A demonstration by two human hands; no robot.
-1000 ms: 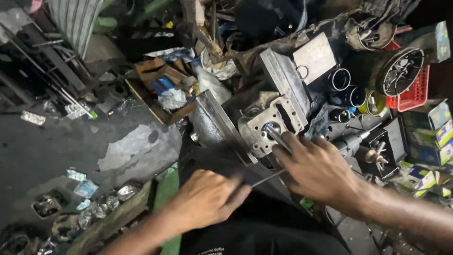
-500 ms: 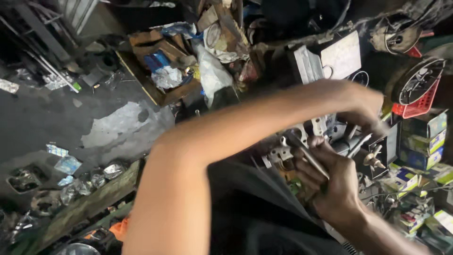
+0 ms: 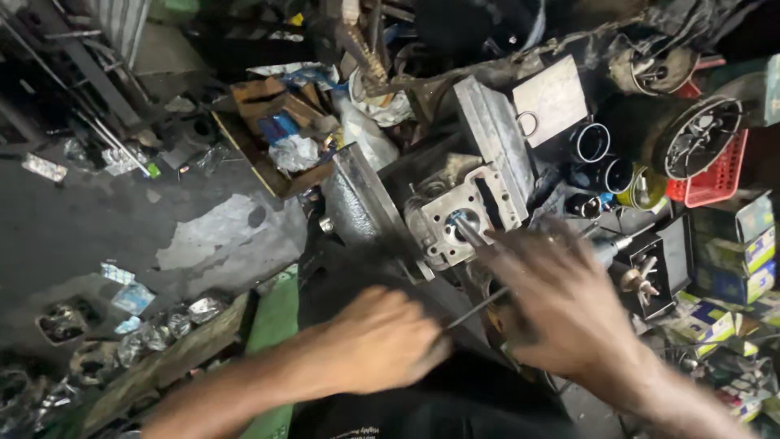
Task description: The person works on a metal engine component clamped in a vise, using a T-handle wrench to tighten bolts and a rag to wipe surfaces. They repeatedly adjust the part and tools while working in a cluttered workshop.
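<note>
My left hand is closed around the end of a thin metal rod that runs up and to the right, under my right hand. My right hand lies over a round steel tool, its fingers spread and blurred with motion. The tool's tip sits in the bore of a grey metal engine cylinder block, which is clamped between the jaws of a bench vise. My right palm hides the far end of the rod.
Black tubes and a red basket stand to the right, with small cardboard boxes below them. A wooden tray of rags and parts lies at upper left. Foil wrappers litter the grey floor.
My left arm, stretched across to the right half a second ago, has pulled back and now grips the rod. My right hand has moved up onto the tool at the cylinder block.
</note>
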